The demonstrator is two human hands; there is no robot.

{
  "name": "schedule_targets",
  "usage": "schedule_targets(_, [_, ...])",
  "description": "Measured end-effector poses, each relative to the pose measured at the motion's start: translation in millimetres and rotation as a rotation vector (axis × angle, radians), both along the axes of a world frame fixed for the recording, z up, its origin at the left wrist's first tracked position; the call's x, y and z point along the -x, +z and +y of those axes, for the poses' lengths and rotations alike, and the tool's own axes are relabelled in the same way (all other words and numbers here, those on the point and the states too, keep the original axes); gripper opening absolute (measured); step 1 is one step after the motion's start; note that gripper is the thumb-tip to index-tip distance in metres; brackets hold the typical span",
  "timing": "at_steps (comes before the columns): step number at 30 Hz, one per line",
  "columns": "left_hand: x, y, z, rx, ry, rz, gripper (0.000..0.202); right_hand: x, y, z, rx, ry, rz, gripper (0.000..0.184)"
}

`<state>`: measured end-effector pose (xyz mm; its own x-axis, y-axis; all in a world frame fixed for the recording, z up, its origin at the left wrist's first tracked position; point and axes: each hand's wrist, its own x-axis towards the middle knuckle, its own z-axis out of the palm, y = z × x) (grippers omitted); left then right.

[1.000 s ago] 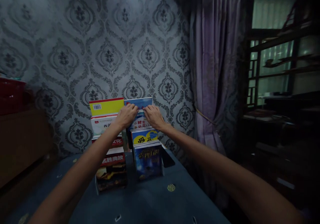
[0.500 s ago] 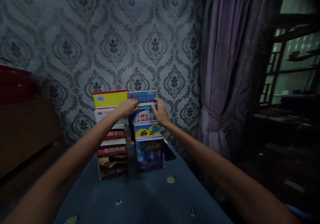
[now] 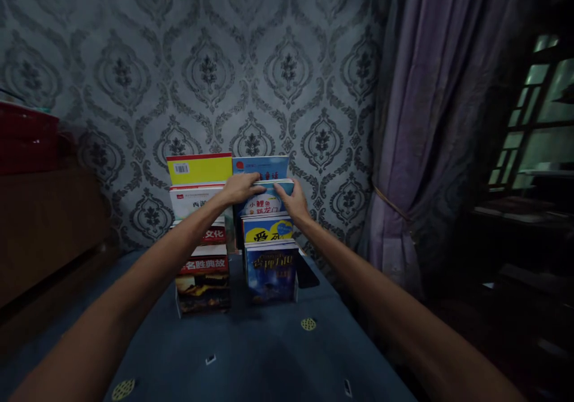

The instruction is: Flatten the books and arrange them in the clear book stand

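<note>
Two rows of upright books stand one behind another on the table. My left hand (image 3: 243,188) is curled over the upper left corner of a light-blue picture book (image 3: 263,204) in the right row. Its upper right corner is between the thumb and fingers of my right hand (image 3: 295,202). Behind it rises a taller blue book (image 3: 260,165). In front stand a yellow-and-blue book (image 3: 269,230) and a dark-blue book (image 3: 271,273). My left forearm crosses the left row, partly hiding a white book (image 3: 192,203) and a red-titled book (image 3: 204,282).
A yellow book (image 3: 201,170) stands at the back left, near the patterned wall (image 3: 278,109). A dark flat object (image 3: 307,272) lies right of the books. The table (image 3: 251,354) has a blue cover. A purple curtain (image 3: 408,151) hangs at right; a red object (image 3: 27,136) sits at left.
The view has turned slightly, shifting the curtain and window rightward. My right fingers have closed in on the light-blue book's top edge, and its title shows more fully. Both hands stay at this book.
</note>
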<state>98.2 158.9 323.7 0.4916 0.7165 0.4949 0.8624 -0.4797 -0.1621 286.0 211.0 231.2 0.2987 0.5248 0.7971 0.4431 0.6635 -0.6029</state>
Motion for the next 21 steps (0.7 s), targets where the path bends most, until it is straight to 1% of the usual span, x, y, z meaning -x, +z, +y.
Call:
schedule_targets(4, [6,4.3,9,0.024,-0.06,0.06,0.033,4,-1.3,-5,-0.028,-0.059,-0.006,0.06])
schedule_targets(7, [9,12.7,6,0.043,-0.118,0.123,0.029,4,1.4,-14,-0.027,-0.068,-0.019,0.057])
schedule_targets(9, [11,14.5,-4,-0.012,-0.134,0.139,0.025,2,3.5,-19,-0.001,-0.053,-0.005,0.058])
schedule_targets(10, [12,12.2,-11,-0.077,-0.141,0.117,0.023,2,4.4,-20,0.016,-0.041,0.008,0.059])
schedule_targets(11, [13,6.7,-19,-0.156,-0.153,0.062,0.022,1,5.1,-21,0.032,-0.029,0.02,0.06])
schedule_targets(12, [14,-2.1,-27,-0.238,-0.171,-0.024,0.023,0,5.6,-21,0.047,-0.019,0.029,0.061])
schedule_targets(13, [15,-14.2,-35,-0.292,-0.187,-0.152,0.025,0,6.0,-21,0.06,-0.013,0.036,0.062])
schedule_targets(14, [15,-29.1,-42,-0.293,-0.215,-0.309,0.03,-1,6.2,-20,0.071,-0.008,0.041,0.063])
schedule_targets(15, [16,-45.8,-47,-0.237,-0.245,-0.451,0.034,-2,6.3,-20,0.081,-0.002,0.043,0.063])
schedule_targets(16, [16,-63.3,-50,-0.143,-0.257,-0.57,0.038,-2,6.6,-20,0.088,0.008,0.039,0.063])
schedule_targets(18, [15,-95.2,-50,0.058,-0.235,-0.756,0.049,-3,8.4,-23,0.059,-0.006,0.012,0.062])
schedule_targets(19, [15,-107.6,-48,0.111,-0.218,-0.829,0.054,-2,10.5,-27,0.01,-0.047,-0.021,0.062])
schedule_targets(20, [14,-116.8,-46,0.125,-0.208,-0.887,0.057,-1,13.5,-33,-0.058,-0.11,-0.078,0.06])
schedule_targets(21, [12,-122.7,-43,0.124,-0.2,-0.928,0.059,2,17.6,-39,-0.139,-0.181,-0.163,0.057])
